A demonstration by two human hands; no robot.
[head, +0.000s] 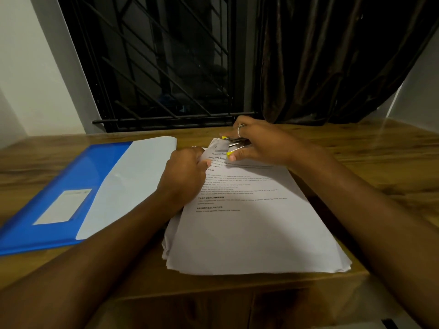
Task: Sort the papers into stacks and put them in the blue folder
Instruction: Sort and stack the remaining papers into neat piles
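Observation:
A thick stack of printed white papers [251, 229] lies on the wooden desk in front of me, its edges uneven. My left hand [183, 176] grips the stack's upper left corner, fingers curled over the sheets. My right hand [259, 143] holds a metal stapler [236, 143] with yellow parts at the stack's top edge, thumb under it and fingers above. The blue folder [59, 193] lies open to the left, with a pale sheet [133, 181] resting on its right half.
The wooden desk [380, 162] reaches a barred dark window [166, 67] at the back and a brown curtain [332, 55] at the back right. The desk's front edge runs just below the paper stack. A white label sits on the folder.

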